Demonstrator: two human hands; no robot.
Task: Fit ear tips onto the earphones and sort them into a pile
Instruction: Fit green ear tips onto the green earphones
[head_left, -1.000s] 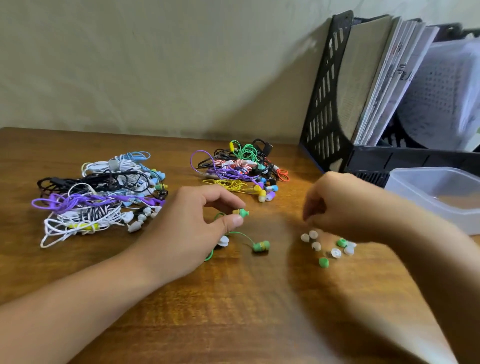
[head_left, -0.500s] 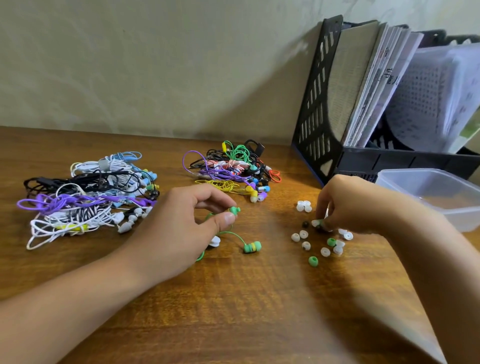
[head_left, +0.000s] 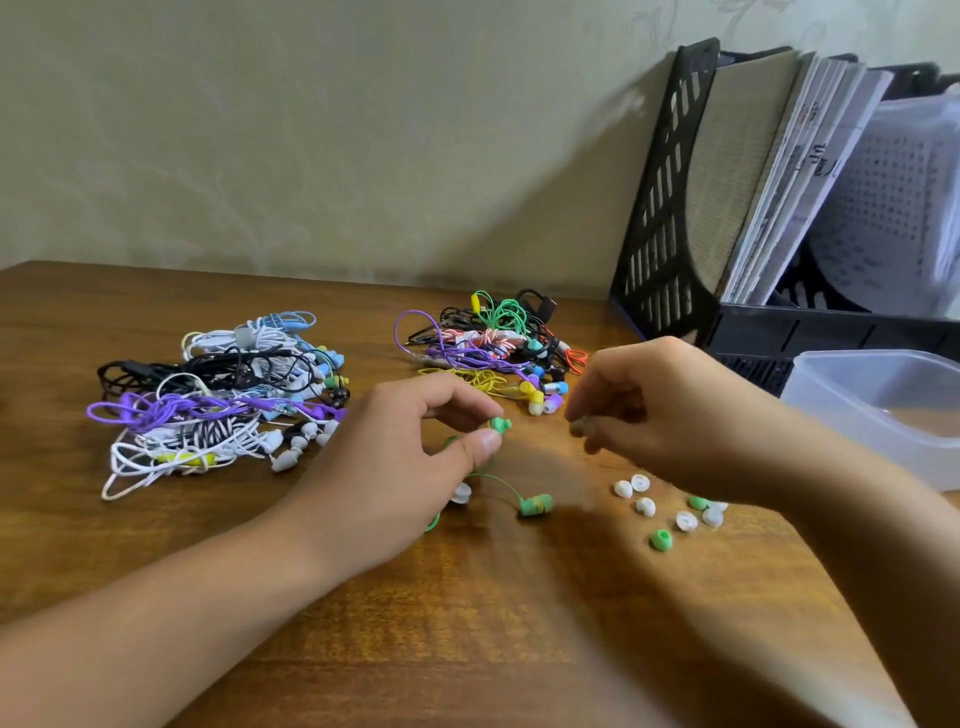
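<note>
My left hand (head_left: 415, 457) pinches a green earbud (head_left: 500, 424) between thumb and forefinger, a little above the wooden table (head_left: 467, 623). Its green cable runs down to the second green earbud (head_left: 536, 505), which lies on the table. My right hand (head_left: 670, 410) hovers close to the right of the held earbud and pinches a small pale ear tip (head_left: 577, 427). Several loose white and green ear tips (head_left: 670, 512) lie on the table below my right hand. One tangled pile of earphones (head_left: 218, 395) lies at the left, another pile (head_left: 493, 348) behind my hands.
A clear plastic container (head_left: 883, 410) stands at the right edge. Behind it a black file rack (head_left: 660, 218) holds papers and folders against the wall.
My right hand has lifted from the loose ear tips with one pinched in it and moved left toward the green earbud. My left hand has kept its hold.
</note>
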